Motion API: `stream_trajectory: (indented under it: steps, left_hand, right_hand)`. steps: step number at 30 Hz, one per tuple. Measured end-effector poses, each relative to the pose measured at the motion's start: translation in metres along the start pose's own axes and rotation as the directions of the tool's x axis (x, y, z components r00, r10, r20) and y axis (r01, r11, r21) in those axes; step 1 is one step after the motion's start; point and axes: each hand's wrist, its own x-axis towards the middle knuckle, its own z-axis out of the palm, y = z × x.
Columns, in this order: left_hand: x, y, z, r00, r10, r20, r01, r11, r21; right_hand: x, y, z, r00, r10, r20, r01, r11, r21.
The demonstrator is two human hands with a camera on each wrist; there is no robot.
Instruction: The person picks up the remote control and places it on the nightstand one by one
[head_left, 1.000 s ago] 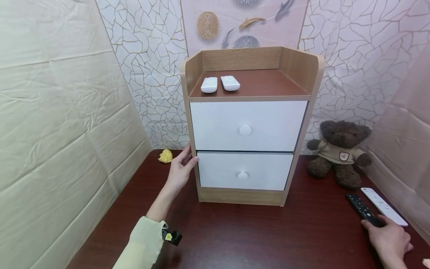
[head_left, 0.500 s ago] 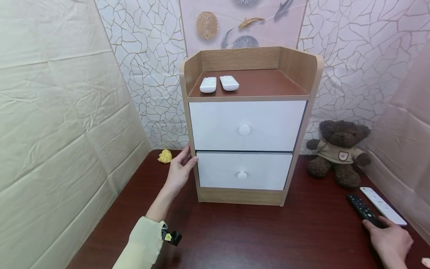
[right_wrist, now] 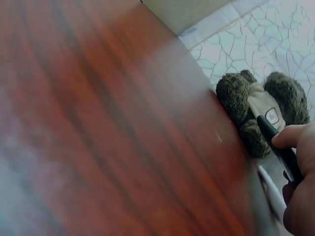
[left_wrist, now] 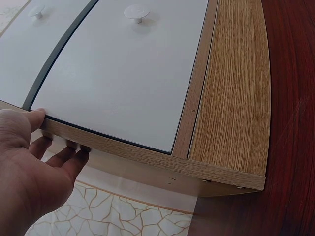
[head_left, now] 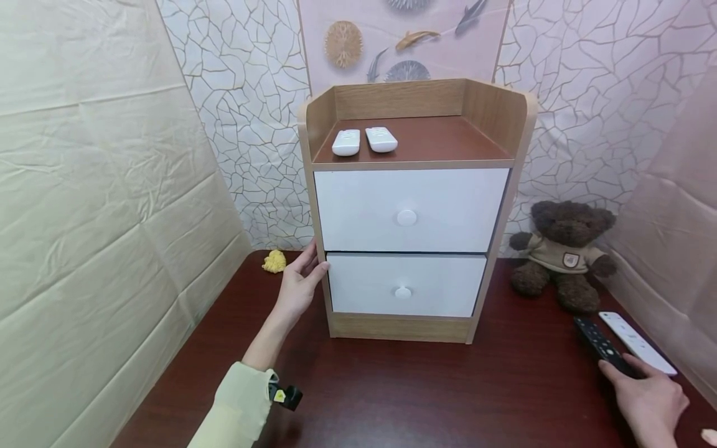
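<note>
In the head view my left hand (head_left: 297,287) is at the left side of the wood-framed cabinet (head_left: 400,326). Its thumb touches the front edge, and the fingers reach along the outer side panel, with fingertips against it in the left wrist view. At the far right, my right hand (head_left: 650,395) grips the near end of a black remote control (head_left: 600,342) between thumb and fingers. The right wrist view has the black remote (right_wrist: 280,150) tilted up. Beside it on the table lies a white remote control (head_left: 637,342).
Two white handheld controllers (head_left: 346,143) lie on the cabinet's top. Both white drawers (head_left: 358,211) are closed. A brown teddy bear (head_left: 566,255) sits back right; a yellow crumpled thing (head_left: 274,261) lies back left. Fabric walls bound the dark red table (head_left: 392,392).
The black remote's far end has risen a little in my right hand and shifted slightly left. My left hand keeps its place on the cabinet.
</note>
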Motion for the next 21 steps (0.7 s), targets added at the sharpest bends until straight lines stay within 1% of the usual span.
stream_trajectory:
  steps: [8, 10, 15, 17, 21]
  left_hand:
    - [0.001, 0.000, 0.001, 1.000, 0.000, -0.003, 0.000, 1.000, -0.009]
    - [0.000, 0.000, 0.001, 1.000, 0.002, -0.004, -0.002, 1.000, -0.008]
    - [0.000, 0.000, 0.001, 1.000, 0.004, -0.002, -0.004, 1.000, -0.008]
    - [0.000, 0.000, 0.001, 1.000, 0.004, -0.002, -0.004, 1.000, -0.005]
    - [0.000, 0.000, 0.000, 1.000, 0.001, -0.003, -0.001, 1.000, 0.002]
  right_hand:
    - [-0.010, -0.022, -0.009, 0.997, -0.061, -0.045, 0.064, 0.997, 0.053]
    - [-0.012, -0.029, -0.012, 0.995, -0.070, -0.068, 0.075, 0.994, 0.073]
    - [-0.018, -0.045, -0.018, 0.986, -0.112, -0.120, 0.127, 0.984, 0.125]
    - [-0.021, -0.051, -0.020, 0.983, -0.129, -0.128, 0.146, 0.981, 0.130]
    - [-0.028, -0.065, -0.024, 0.977, -0.135, -0.163, 0.162, 0.973, 0.166]
